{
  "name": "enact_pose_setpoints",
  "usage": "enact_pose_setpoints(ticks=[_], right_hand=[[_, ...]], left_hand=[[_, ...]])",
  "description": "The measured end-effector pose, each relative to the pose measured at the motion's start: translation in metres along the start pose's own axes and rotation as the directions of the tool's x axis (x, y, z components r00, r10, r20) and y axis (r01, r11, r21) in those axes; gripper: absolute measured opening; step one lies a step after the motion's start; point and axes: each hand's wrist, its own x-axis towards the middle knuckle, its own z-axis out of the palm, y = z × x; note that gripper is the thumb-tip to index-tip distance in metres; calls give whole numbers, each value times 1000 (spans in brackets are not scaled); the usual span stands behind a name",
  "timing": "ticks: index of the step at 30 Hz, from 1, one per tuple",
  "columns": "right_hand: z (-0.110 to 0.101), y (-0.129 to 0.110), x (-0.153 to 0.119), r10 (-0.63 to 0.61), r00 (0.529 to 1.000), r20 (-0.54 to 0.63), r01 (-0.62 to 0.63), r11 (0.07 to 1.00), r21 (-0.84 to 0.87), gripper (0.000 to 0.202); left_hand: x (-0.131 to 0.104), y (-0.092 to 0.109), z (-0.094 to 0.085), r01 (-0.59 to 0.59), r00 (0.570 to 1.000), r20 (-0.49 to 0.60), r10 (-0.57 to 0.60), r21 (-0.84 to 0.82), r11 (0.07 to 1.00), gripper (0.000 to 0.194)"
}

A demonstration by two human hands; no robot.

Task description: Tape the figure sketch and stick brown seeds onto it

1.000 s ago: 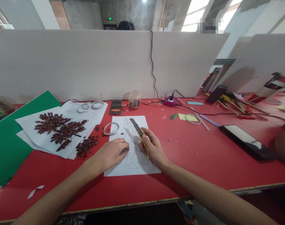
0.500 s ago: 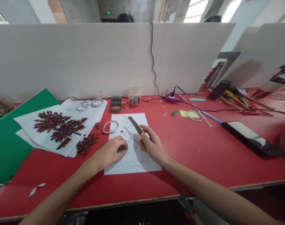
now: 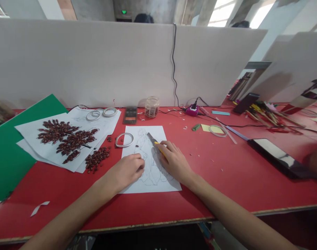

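Note:
A sheet of white paper (image 3: pixel 158 189) with a pencil line drawing lies in front of me on the red table. In my right hand (image 3: pixel 175 163) is a yellow and black utility knife (image 3: pixel 157 144), its blade pointing up and left over the drawing. My left hand (image 3: pixel 129 170) rests on the left part of the sheet, fingers curled in; whatever they may pinch is hidden. A small dark seed (image 3: pixel 137 146) sits on the paper just above the left hand. A roll of white tape (image 3: pixel 124 140) overlaps the sheet's upper left edge.
Left of the hands is a pile of brown seeds (image 3: pixel 97 159), beside papers bearing a seed-covered picture (image 3: pixel 75 144). Behind stand a glass jar (image 3: pixel 152 107) and a purple plug adapter (image 3: pixel 192 110) with black cables. A black tablet-like device (image 3: pixel 275 156) lies at right.
The knife has been lowered, and its blade now sits closer to the drawing. The right hand has turned more palm-down around it. The left hand's fingers have curled tighter. The view has shifted slightly.

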Motion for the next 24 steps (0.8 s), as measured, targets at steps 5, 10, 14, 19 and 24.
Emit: enact_pose_setpoints(ticks=[5,10,14,19,24], right_hand=[[-2,-2,0,-10,1000,-1,10,1000,-21,37],[1,-1,0,-4,1000,-17,3,1000,-29,36],[3,-1,0,4,1000,-17,-5,999,-53,37],[0,-7,-4,-63,995,-78,51,989,-142,30],[-2,-13,-7,-135,986,-101,124,987,-106,23]], left_hand=[[2,0,-1,10,1000,-4,-10,-6,1000,16],[3,-1,-8,22,1000,19,-20,-100,995,16],[4,-4,-12,15,999,36,-11,-127,992,14],[2,-2,-12,29,999,34,-24,-141,990,12],[2,-2,-7,28,1000,2,-28,-107,994,10]])
